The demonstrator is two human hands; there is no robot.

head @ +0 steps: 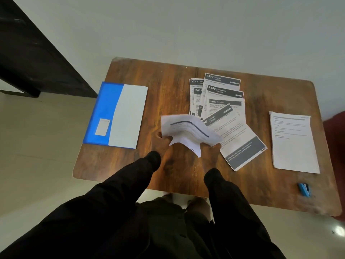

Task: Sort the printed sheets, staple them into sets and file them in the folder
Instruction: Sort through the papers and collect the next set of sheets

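1. Sheets (186,130): a bent bundle is held just above the middle of the table (168,86). The left hand (164,140) grips its near left corner and the right hand (211,146) its near right edge, both curled round the paper.
2. Fan (224,101): more sheets lie overlapped on the table just beyond and to the right of the bundle, with numbered headers showing. Sorting looks under way but not finished.
3. Stack (294,143): a squared pile lies well apart at the right. I cannot tell whether it is stapled.
4. Stapler (304,190): it lies near the right front corner, with neither hand on it. Stapling probably remains to be done.
5. Folder (104,113): it lies flat and closed at the left. No sheet shows in it, so filing seems still ahead.
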